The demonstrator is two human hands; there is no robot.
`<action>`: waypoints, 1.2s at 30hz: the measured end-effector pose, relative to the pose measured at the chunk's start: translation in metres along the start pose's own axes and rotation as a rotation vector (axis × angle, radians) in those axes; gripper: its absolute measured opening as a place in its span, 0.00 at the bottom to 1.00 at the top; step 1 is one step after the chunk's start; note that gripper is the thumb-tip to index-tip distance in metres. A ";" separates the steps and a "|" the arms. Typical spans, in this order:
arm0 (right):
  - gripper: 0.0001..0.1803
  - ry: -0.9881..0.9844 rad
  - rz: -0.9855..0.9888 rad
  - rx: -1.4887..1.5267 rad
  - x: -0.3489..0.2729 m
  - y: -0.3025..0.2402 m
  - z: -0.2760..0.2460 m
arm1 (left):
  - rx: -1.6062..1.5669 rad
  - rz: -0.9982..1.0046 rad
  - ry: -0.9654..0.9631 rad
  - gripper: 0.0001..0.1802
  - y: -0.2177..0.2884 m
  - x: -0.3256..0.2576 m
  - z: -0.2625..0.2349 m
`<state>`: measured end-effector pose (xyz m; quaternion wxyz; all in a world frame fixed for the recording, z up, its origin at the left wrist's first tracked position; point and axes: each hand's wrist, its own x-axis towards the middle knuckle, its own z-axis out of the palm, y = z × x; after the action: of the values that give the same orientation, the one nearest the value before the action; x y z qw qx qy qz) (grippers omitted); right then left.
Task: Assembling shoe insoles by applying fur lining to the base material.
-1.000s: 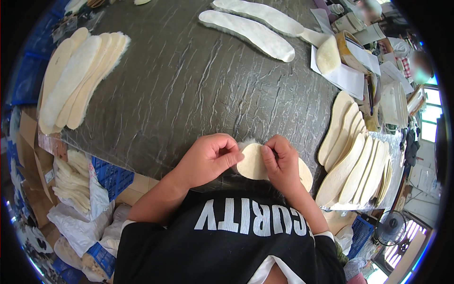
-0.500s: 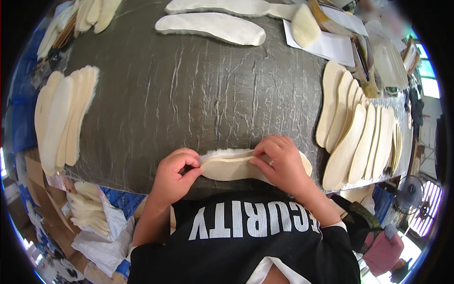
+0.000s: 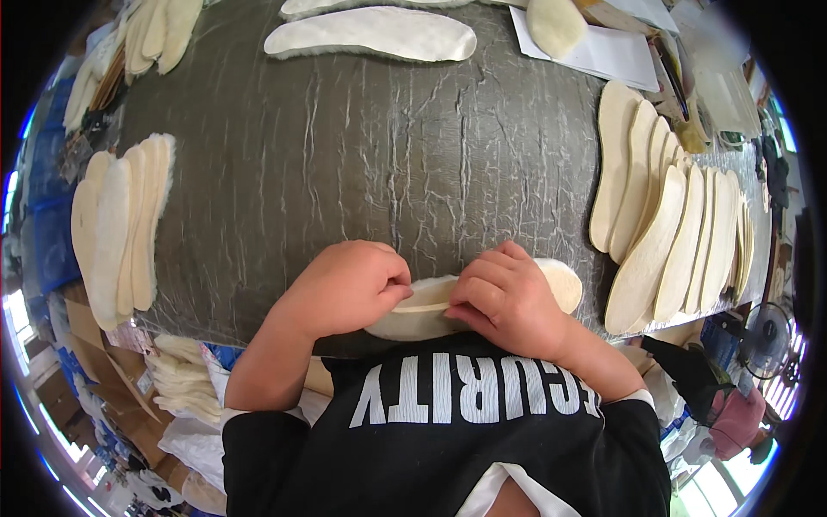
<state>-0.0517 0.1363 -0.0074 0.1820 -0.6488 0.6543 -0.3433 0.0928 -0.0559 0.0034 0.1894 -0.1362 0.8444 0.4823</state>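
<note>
A cream, fleecy-edged insole (image 3: 562, 286) lies lengthwise at the table's near edge, in front of my body. My left hand (image 3: 349, 286) is closed at its left part, thumb and fingers pinching near the upper edge. With bent fingers, my right hand (image 3: 510, 303) grips the middle of the insole and covers much of it. Between the two hands a raised pale strip or fold runs along the insole; whether it is a second layer I cannot tell.
Fanned insoles lie on the right (image 3: 642, 258) and left (image 3: 121, 233) of the dark, wrinkled table cover (image 3: 345, 155). A white insole (image 3: 370, 34) and paper sheets (image 3: 594, 56) are at the far side. A fan (image 3: 765, 338) and a person in pink (image 3: 736, 422) are lower right.
My left hand has moved right and over the insole, its back now turned up. My right hand has shifted slightly along it. The whole view has tilted a little.
</note>
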 end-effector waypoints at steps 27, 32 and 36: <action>0.05 -0.221 0.332 0.151 0.010 0.008 0.009 | 0.060 0.142 0.221 0.03 0.005 -0.006 0.026; 0.05 -0.204 0.377 0.191 0.011 0.005 0.010 | 0.021 0.101 0.191 0.04 -0.001 -0.010 0.023; 0.05 -0.145 0.357 0.177 0.005 0.004 0.010 | -0.446 -0.041 0.213 0.13 -0.015 -0.021 0.014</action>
<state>-0.0483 0.1289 -0.0157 0.3426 -0.5272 0.7113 -0.3141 0.1205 -0.0503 -0.0049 0.0741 -0.2419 0.7293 0.6357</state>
